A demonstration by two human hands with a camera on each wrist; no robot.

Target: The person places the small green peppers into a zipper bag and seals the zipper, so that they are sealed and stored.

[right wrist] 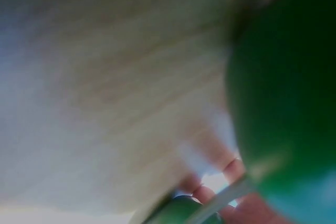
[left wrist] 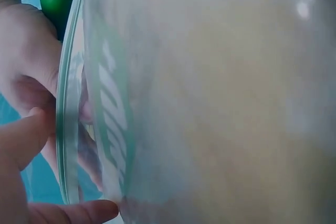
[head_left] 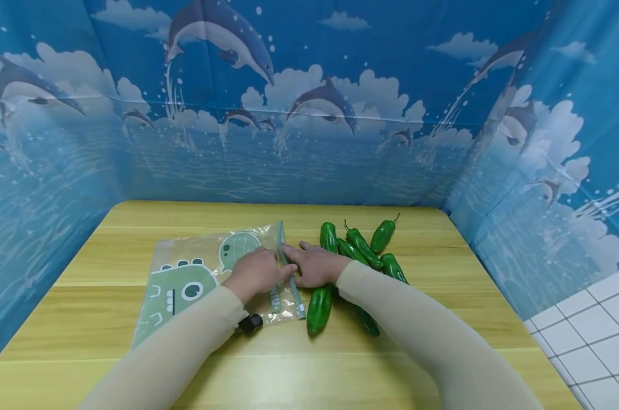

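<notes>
Parted left fingers [left wrist: 79, 213] and outstretched right fingers [head_left: 292, 252] touch the bag [head_left: 209, 272]

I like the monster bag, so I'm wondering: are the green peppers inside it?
No, the green peppers in sight lie on the wooden table, to the right of the bag.

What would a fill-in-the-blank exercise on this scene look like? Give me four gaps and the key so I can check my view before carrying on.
1. The peppers are ____ in colour.
2. From the person's side, the zip bag lies to the ____ of the peppers.
3. The leaping animals printed on the backdrop are ____.
4. In the head view, the tiles at the lower right are ____ in colour.

Missing words: green; left; dolphins; white.
</notes>
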